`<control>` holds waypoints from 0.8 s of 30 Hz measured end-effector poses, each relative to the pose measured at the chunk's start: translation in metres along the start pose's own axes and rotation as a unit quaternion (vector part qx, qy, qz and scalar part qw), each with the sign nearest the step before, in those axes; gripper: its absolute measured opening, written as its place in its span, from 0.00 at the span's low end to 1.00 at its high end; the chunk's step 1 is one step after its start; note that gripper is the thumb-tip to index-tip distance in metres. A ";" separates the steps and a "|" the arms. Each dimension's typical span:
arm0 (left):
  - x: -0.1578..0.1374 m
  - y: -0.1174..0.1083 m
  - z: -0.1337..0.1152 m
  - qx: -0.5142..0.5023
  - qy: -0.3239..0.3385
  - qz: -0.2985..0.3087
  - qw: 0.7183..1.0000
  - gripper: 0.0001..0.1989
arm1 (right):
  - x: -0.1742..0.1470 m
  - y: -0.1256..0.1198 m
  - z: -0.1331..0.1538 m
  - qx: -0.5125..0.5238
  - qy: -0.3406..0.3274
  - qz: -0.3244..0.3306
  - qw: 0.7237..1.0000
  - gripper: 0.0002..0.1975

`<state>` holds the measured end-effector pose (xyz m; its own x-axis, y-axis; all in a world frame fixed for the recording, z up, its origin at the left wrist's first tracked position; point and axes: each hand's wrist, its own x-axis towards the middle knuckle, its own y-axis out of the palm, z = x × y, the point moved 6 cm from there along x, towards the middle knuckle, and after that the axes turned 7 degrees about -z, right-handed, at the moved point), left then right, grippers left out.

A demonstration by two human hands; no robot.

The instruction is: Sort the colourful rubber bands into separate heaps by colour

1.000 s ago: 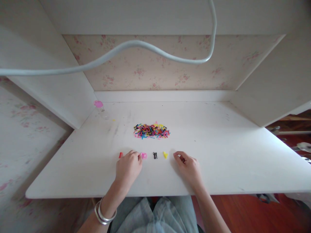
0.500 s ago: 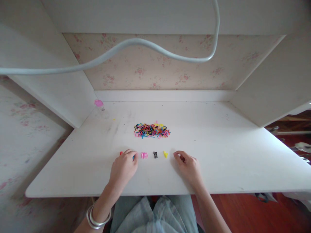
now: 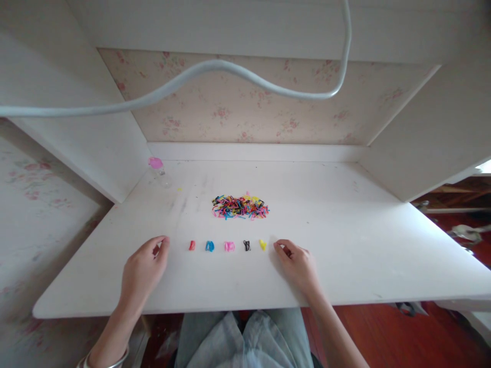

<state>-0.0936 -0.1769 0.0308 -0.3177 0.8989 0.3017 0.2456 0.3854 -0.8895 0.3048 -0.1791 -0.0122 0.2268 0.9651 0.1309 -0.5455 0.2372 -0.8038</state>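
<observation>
A row of small clusters of rubber bands lies on the white table: red bands (image 3: pixel 192 246), blue bands (image 3: pixel 209 246), pink bands (image 3: pixel 229 246), black bands (image 3: pixel 247 246) and yellow bands (image 3: pixel 263 245). Left of the red cluster, apart from it, my left hand (image 3: pixel 143 268) rests on the table with thumb and fingertips pressed together. My right hand (image 3: pixel 297 263) lies just right of the yellow cluster, its thumb and forefinger also closed. Nothing shows in either pinch. Behind the row sits a heap of mixed-colour rubber bands (image 3: pixel 241 206).
At the back left, a clear container with a pink top (image 3: pixel 155 163) lies near the side panel. A white cable (image 3: pixel 230 66) crosses the upper view. White panels (image 3: pixel 422 128) flank the table (image 3: pixel 345 230), whose front edge is close to my lap.
My left hand has moved left, away from the row, uncovering the red and blue clusters. The right hand stays beside the yellow bands. The view has shifted slightly.
</observation>
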 end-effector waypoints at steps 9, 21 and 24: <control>-0.003 0.018 0.019 -0.018 -0.011 0.006 1.000 0.21 | 0.027 0.003 0.033 0.014 -0.010 0.016 1.000 0.15; -0.006 0.022 0.019 0.005 0.002 0.006 1.000 0.16 | 0.063 0.042 0.087 -0.190 -0.121 0.046 0.973 0.15; -0.005 0.021 0.017 0.013 0.000 0.016 1.000 0.15 | 0.063 0.042 0.088 -0.204 -0.125 0.037 0.970 0.15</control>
<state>-0.1018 -0.1771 0.0044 -0.3098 0.9105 0.2737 0.2321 0.3516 -0.9069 0.2249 -0.0988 0.0130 -0.0324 0.9867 0.1590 -0.1756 0.1510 -0.9728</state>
